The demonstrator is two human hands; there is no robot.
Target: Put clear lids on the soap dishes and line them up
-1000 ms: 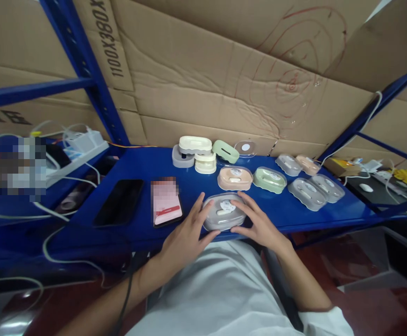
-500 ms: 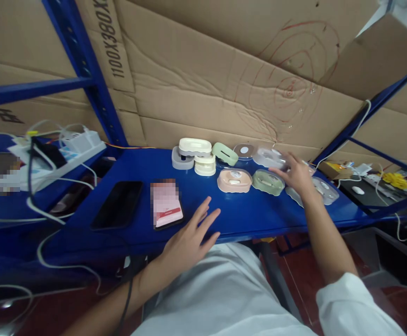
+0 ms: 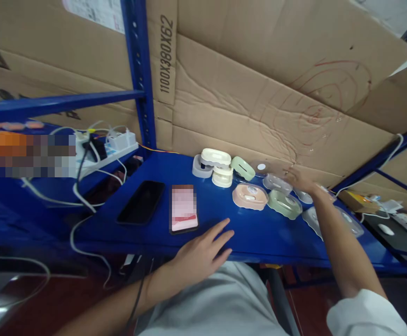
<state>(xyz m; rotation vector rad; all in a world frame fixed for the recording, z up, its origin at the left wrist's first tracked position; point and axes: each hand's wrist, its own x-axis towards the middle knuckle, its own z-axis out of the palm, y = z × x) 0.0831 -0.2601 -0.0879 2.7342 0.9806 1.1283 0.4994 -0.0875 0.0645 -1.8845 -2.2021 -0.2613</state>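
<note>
My left hand (image 3: pixel 205 249) hovers at the table's front edge with fingers spread, holding nothing, just right of a lit phone (image 3: pixel 184 210). Far back on the right, my right hand (image 3: pixel 303 182) reaches beside a translucent oval plastic box (image 3: pixel 277 183); its fingers look stretched out but blurred, and I see nothing in them. A pink oval box (image 3: pixel 250 196) and a green oval box (image 3: pixel 284 204) with clear covers stand closer to me. More clear plastic pieces (image 3: pixel 348 221) lie under and beyond my right forearm.
Cream oval parts (image 3: pixel 216 157) are stacked on a grey ring-shaped part (image 3: pixel 202 166), beside a light green slotted part (image 3: pixel 243 168). A dark phone (image 3: pixel 141 202) lies left. Cardboard (image 3: pixel 224 93) walls the back; blue shelf posts (image 3: pixel 138 70) and a power strip (image 3: pixel 110 151) stand left.
My right hand has moved further back, away from the clear and green boxes toward the cardboard. The view has shifted left and up; my left hand stays spread at the front edge.
</note>
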